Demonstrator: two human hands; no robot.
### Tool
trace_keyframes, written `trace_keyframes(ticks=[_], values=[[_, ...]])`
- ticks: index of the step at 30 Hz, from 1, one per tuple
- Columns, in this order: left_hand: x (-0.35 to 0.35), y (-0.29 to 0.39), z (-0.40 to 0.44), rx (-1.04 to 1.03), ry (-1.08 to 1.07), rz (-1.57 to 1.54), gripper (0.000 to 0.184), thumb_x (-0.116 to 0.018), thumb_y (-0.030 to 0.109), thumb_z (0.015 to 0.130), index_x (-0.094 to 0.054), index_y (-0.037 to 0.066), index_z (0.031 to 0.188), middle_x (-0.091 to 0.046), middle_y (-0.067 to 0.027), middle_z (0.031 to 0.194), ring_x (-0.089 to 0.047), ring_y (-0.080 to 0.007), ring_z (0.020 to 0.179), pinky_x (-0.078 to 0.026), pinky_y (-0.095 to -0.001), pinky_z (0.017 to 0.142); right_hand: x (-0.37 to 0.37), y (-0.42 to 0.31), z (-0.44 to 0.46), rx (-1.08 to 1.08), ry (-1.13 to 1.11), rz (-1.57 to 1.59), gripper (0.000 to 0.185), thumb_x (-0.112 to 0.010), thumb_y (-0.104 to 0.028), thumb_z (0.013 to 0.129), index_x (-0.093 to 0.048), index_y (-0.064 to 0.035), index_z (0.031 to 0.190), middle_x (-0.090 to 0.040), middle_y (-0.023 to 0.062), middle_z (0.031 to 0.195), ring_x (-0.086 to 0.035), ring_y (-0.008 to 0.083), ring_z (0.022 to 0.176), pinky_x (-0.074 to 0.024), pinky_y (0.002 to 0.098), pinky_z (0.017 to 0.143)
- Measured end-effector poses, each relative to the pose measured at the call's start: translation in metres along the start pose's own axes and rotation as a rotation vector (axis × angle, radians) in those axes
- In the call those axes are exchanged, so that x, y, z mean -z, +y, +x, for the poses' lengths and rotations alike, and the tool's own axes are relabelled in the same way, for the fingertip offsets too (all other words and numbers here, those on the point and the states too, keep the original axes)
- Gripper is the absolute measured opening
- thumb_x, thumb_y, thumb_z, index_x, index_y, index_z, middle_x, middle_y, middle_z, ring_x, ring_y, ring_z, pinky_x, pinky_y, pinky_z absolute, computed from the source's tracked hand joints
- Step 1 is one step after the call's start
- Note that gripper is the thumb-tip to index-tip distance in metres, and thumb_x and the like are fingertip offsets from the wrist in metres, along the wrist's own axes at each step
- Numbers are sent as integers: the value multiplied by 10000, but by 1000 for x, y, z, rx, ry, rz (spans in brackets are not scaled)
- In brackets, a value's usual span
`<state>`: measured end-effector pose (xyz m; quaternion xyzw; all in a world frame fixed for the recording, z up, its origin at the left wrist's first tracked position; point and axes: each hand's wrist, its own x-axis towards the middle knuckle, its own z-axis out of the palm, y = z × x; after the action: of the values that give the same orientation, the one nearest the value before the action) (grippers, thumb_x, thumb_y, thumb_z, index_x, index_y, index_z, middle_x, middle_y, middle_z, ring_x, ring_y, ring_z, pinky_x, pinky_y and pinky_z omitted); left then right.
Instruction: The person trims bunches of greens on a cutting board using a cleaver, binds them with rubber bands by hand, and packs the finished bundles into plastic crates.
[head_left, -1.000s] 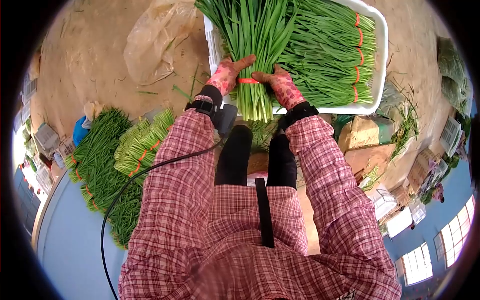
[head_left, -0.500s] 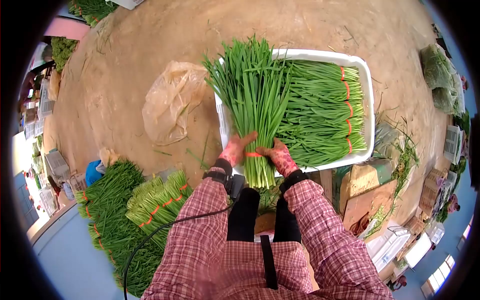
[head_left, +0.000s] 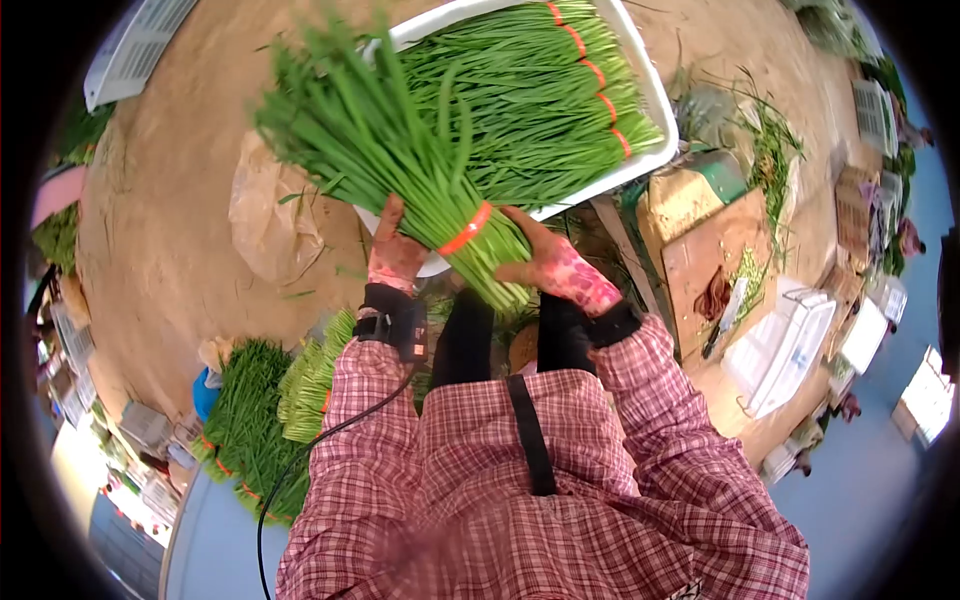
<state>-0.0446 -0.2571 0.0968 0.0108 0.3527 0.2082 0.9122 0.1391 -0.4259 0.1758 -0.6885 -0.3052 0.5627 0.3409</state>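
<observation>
Tilted leftward since the earlier frame: long green leafy bundle (head_left: 410,175) with orange band (head_left: 466,230) — now across the left side of the white plastic tray (head_left: 651,90). Left hand (head_left: 396,252) and right hand (head_left: 552,266): grip pinching its stalks. Step, judged: turning the bundle; next move calls for firm support.

This looks like a vegetable packing shed: a broad brown floor (head_left: 165,240) serves as the working area, with a white plastic tray (head_left: 664,122) near one o'clock holding a row of orange-banded bunches of long green leaves (head_left: 520,110). A heap of similar greens (head_left: 250,420) lies at eight o'clock, and a slatted crate (head_left: 140,45) stands at ten. Around three o'clock a wooden board (head_left: 705,265) carries what looks like a knife (head_left: 735,303), with loose trimmings (head_left: 770,165) toward two. More crates (head_left: 875,118) line the edge there, beside a blue wall (head_left: 860,500) at four o'clock with a bright window (head_left: 925,400).
</observation>
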Motion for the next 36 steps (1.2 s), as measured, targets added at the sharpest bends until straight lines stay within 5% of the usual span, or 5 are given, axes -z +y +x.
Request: trace_keyframes(ticks=[8, 13, 19, 27, 36], values=[[-26, -19, -5, -139, 13, 78, 510, -606, 325, 965, -475, 92, 1399, -501, -86, 1426, -468, -284, 1302, -351, -472, 1125, 62, 55, -90, -62, 621, 473, 312, -619, -24, 918, -600, 20, 1226, -667, 90, 1124, -630, 151, 1022, -501, 262, 901], [-28, -66, -12, -75, -81, 90, 538, -609, 357, 953, -466, 109, 1409, -493, -86, 1433, -453, -306, 1313, -323, -515, 1132, 92, 21, -114, 65, 559, 322, 163, -644, -47, 911, -680, 16, 1056, -699, 49, 988, -631, 100, 904, -500, 232, 789], [-75, -127, -23, 95, -516, -295, 524, -523, 404, 981, -466, 106, 1409, -472, -96, 1453, -440, -324, 1325, -321, -545, 1118, 127, 13, -132, 21, 389, 120, 206, -730, -120, 785, -701, -11, 957, -701, 141, 902, -688, 248, 797, -530, 325, 717], [-28, -154, -53, -378, -371, 274, 444, -431, 316, 1017, -474, 38, 1361, -507, -119, 1399, -473, -292, 1266, -370, -427, 1086, 146, 32, -136, 91, 171, -31, 177, -678, -129, 784, -691, -70, 950, -696, 123, 858, -684, 278, 764, -533, 361, 676], [44, -140, -85, -437, -349, -124, 421, -472, 363, 999, -566, 68, 1284, -607, -87, 1295, -551, -297, 1189, -409, -483, 1051, 135, 96, -142, 251, 606, -509, 112, -622, -88, 771, -662, -90, 875, -663, 139, 815, -652, 361, 772, -516, 450, 660]])
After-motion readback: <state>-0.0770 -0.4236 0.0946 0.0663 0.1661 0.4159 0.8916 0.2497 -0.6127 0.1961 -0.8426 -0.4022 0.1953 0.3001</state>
